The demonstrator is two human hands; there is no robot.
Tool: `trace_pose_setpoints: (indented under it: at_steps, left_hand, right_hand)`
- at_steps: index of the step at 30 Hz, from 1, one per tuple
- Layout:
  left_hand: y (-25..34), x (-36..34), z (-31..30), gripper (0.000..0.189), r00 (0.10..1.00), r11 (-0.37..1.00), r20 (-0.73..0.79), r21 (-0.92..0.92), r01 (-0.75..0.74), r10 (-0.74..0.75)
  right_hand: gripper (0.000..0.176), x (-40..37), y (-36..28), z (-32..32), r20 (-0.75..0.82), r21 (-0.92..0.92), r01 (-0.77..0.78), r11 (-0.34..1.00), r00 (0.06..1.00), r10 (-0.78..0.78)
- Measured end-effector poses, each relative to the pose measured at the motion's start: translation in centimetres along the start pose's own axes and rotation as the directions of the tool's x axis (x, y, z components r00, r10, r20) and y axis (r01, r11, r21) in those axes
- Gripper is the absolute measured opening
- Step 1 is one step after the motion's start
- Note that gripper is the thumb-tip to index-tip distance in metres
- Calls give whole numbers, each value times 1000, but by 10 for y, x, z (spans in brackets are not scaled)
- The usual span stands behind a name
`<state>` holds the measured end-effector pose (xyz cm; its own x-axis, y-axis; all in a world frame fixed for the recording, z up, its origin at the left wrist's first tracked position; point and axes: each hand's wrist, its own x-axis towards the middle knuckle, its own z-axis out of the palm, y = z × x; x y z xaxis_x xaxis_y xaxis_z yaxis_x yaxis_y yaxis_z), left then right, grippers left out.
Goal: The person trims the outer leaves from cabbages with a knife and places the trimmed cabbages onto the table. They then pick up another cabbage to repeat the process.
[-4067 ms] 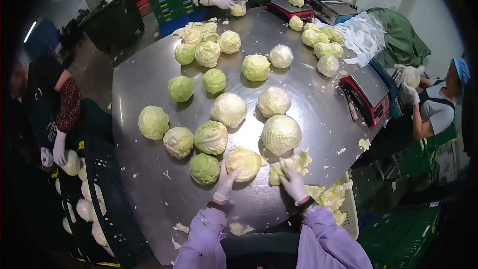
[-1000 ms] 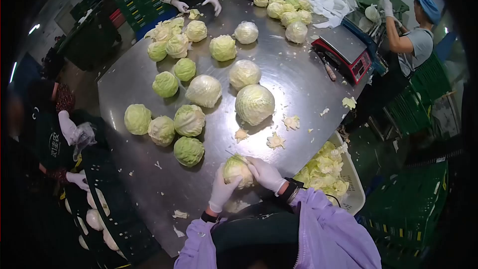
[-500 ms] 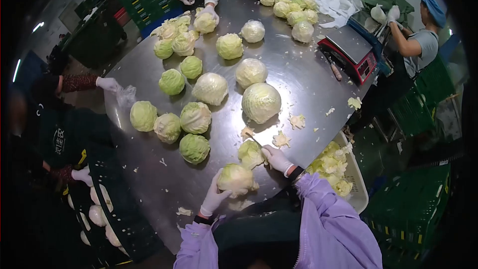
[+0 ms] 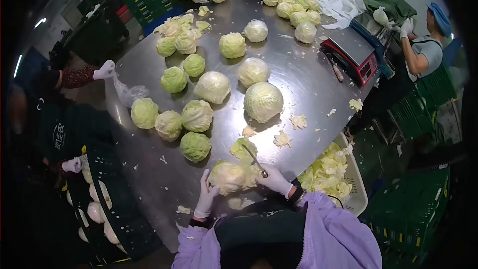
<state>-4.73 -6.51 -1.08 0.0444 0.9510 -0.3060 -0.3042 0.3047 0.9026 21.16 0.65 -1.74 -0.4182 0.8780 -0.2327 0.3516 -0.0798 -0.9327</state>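
Lower centre, the left hand spreads its fingers against a pale yellow-green, round cabbage on the shiny grey metal bench, likely steadying it; the right hand grips a slim metal knife, blade angled up-left, perhaps for clearance.

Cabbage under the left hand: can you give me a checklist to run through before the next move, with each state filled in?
1. Left hand on the cabbage: ok, it touches the side; how firmly, cannot tell.
2. Knife held: ok, in the right hand.
3. Blade clear of the left hand: ok, it points away, across the table.
4. Space beyond the cabbage clear: not ok, a loose leaf lies by the blade tip.
5. Blade touching that leaf: cannot tell.
6. Room left in the white basket: cannot tell; leaves fill much of what shows.
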Motion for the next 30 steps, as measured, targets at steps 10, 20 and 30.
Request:
trace_pose_setpoints:
  at_steps: [10,20,30]
  left_hand:
    - [16,14,3,95,995,987,-93,159,-17,32]
    - [25,30,48,102,997,928,-57,371,-29,54]
    - [45,30,83,89,993,774,-20,629,-77,115]
  right_hand:
    - [64,-18,-18,-27,-186,-106,90,990,977,-109]
    - [59,19,-9,5,-29,88,44,995,999,-42]
    - [46,-5,-58,-16,23,-470,260,843,959,-283]
